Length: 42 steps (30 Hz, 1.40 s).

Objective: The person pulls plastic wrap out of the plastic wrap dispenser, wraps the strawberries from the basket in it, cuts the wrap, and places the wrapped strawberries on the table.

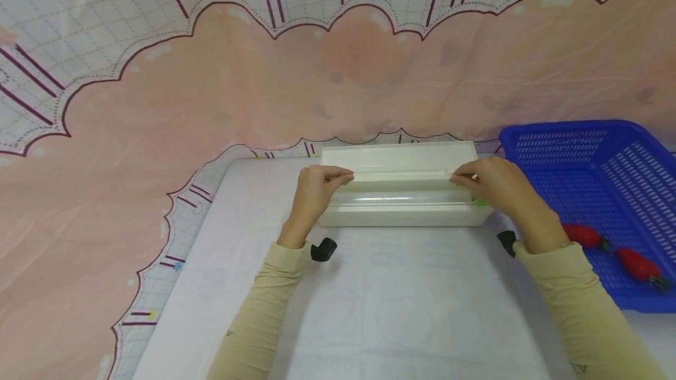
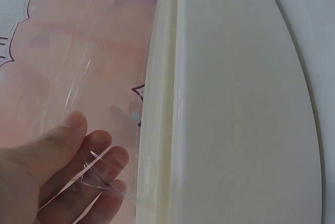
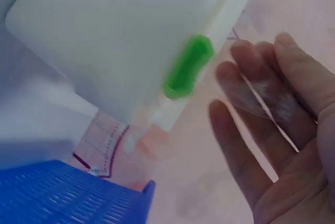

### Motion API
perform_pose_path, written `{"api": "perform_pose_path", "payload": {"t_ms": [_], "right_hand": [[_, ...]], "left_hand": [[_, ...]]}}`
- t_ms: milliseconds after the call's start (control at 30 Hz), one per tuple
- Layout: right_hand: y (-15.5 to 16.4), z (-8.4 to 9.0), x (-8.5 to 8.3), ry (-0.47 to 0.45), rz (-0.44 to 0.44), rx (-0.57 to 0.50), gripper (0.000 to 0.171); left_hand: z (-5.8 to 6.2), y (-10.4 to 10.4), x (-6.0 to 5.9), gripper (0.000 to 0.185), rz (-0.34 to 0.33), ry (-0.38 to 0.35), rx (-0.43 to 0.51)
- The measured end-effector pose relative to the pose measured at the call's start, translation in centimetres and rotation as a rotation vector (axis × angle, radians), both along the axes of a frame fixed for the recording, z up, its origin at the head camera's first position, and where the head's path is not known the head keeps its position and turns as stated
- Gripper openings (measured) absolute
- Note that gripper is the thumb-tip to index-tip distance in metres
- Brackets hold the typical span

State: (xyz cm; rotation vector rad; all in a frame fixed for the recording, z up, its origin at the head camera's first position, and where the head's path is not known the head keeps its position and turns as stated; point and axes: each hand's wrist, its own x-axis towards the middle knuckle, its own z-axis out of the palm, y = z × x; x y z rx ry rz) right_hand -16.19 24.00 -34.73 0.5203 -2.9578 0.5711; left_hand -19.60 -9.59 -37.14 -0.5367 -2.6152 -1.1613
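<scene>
A long white film dispenser box (image 1: 401, 216) lies across the table, its lid (image 1: 396, 156) raised at the back. My left hand (image 1: 345, 177) pinches the left end of a clear film sheet (image 1: 401, 197) above the box, and my right hand (image 1: 456, 179) pinches the right end. In the left wrist view the thumb and fingers of my left hand (image 2: 86, 153) hold the clear film (image 2: 78, 77) beside the box (image 2: 235, 103). The right wrist view shows the film (image 3: 261, 98) lying across the fingers of my right hand (image 3: 261, 88), near the green slider (image 3: 187, 67) on the box end.
A blue plastic basket (image 1: 560, 131) stands at the right, touching the box's end, with two red fruit-like pieces (image 1: 581, 234) (image 1: 639, 265) inside. A pink patterned cloth (image 1: 158, 133) hangs behind and drapes left of the white table cover (image 1: 396, 298).
</scene>
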Motion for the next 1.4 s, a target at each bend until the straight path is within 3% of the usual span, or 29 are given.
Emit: {"api": "perform_pose_path", "payload": {"t_ms": [400,633,967,1200,1400], "right_hand": [[1.1,1.3,0.4,-0.089,0.036,-0.039,0.021],[1.3,1.4,0.3,0.037,0.047,-0.057,0.019],[1.4,2.1,0.0,0.186,0.084,-0.068,0.013],[1.4,2.8,0.1,0.209,0.049,-0.101,0.015],[1.5,3.2,0.1,0.24,0.046,-0.102,0.013]], "left_hand": [[0.7,-0.6,0.2,0.015,-0.049,-0.064,-0.026],[1.7,-1.0,0.2,0.015,-0.053,-0.05,-0.017],[2.9,-1.5,-0.1,0.012,-0.05,0.03,0.002],[3.9,-1.6,0.0,0.012,-0.03,0.064,0.124],[4.7,-2.1,0.1,0.014,-0.07,0.034,0.095]]}}
